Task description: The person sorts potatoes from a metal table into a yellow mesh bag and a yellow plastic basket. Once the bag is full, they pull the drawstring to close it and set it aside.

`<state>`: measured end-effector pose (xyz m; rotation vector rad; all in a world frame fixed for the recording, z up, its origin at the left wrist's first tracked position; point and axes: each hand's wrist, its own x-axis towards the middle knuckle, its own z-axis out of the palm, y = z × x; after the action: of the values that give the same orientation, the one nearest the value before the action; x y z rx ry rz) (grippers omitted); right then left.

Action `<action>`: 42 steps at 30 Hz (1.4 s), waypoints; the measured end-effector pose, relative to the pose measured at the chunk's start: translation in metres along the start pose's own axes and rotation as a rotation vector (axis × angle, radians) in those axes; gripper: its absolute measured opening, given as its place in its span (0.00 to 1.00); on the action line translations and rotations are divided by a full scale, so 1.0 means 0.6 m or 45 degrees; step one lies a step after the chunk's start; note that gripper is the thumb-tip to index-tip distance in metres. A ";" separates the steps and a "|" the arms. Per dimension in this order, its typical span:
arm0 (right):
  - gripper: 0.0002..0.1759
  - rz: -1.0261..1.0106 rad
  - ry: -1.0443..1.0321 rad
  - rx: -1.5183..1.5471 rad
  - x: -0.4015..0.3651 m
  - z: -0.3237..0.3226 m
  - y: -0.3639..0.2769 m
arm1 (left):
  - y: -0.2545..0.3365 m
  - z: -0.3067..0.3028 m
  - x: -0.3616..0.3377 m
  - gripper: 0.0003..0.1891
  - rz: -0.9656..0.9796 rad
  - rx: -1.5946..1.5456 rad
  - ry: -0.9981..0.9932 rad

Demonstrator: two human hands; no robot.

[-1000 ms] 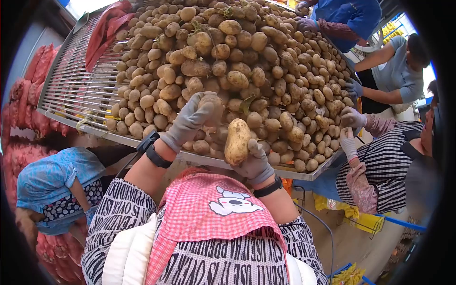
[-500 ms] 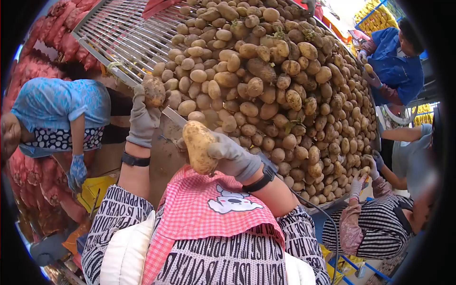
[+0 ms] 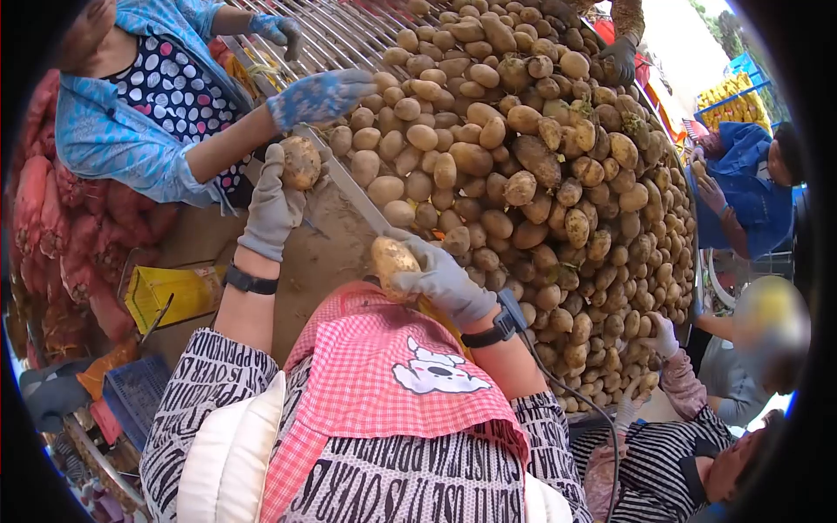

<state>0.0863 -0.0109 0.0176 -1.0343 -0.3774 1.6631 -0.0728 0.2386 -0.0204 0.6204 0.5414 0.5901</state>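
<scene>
Gloved in grey, my left hand (image 3: 272, 209) holds a round, dirt-covered potato (image 3: 301, 163) upright in front of the metal edge. My right hand (image 3: 445, 281), in a grey glove too, grips a longer yellowish potato (image 3: 392, 264) just above the pink checked apron (image 3: 375, 375). Beyond both hands lies a large heap of potatoes (image 3: 497, 166), some clean and some caked with soil. A metal rail (image 3: 359, 200) runs between me and the heap.
A slatted metal rack (image 3: 340, 35) adjoins the heap. At the left a person in a blue patterned shirt (image 3: 113, 148) reaches across. Red sacks (image 3: 52, 218) and a yellow container (image 3: 170, 296) are lower left. Co-workers (image 3: 741, 192) stand right. A cable (image 3: 567, 379) hangs from my right wrist.
The view has shifted. The person at the left has turned and now stretches a blue-gloved hand toward the heap. My right hand's potato is turned and lower. Another gloved hand has come in at the top.
</scene>
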 end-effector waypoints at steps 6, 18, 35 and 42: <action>0.49 -0.320 0.095 0.388 -0.093 -0.017 0.013 | -0.059 0.113 0.001 0.32 -0.275 0.107 -0.375; 0.46 -1.421 0.449 1.368 -0.403 0.026 0.174 | -0.291 0.447 -0.217 0.38 -0.822 1.085 -1.324; 0.43 -2.155 1.096 2.154 -0.560 0.171 0.525 | -0.549 0.544 -0.363 0.19 -1.378 1.601 -1.860; 0.35 -1.546 1.008 1.867 -0.629 0.048 0.489 | -0.590 0.587 -0.381 0.17 -0.954 1.175 -1.149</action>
<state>-0.1070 -0.4488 -0.0048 -0.0881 0.6190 0.0801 0.1049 -0.2761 0.0515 1.3549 0.1134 -0.7102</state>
